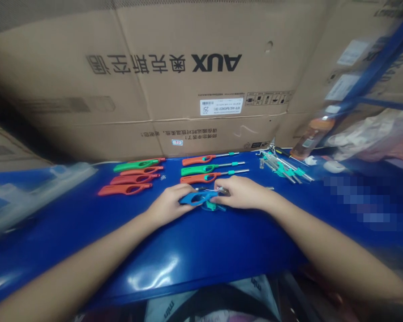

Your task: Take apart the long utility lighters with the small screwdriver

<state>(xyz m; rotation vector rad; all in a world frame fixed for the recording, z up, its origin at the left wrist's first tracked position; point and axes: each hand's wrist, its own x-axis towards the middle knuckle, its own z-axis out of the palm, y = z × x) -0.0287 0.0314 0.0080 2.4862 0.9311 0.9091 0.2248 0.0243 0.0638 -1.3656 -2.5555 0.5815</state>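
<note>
My left hand (169,203) grips a blue lighter handle (197,197) lying on the blue table (195,246). My right hand (242,192) is closed around the metal tube end of the same piece, its fingers pinched together. A small teal part (212,206) lies under the blue handle, between the two hands.
Several orange and green handles without tubes (134,178) lie at the back left. Three lighters with metal tubes (212,168) lie just beyond my hands. A pile of metal tubes with teal tips (284,166) sits at the back right. Large cardboard boxes (174,76) wall off the rear.
</note>
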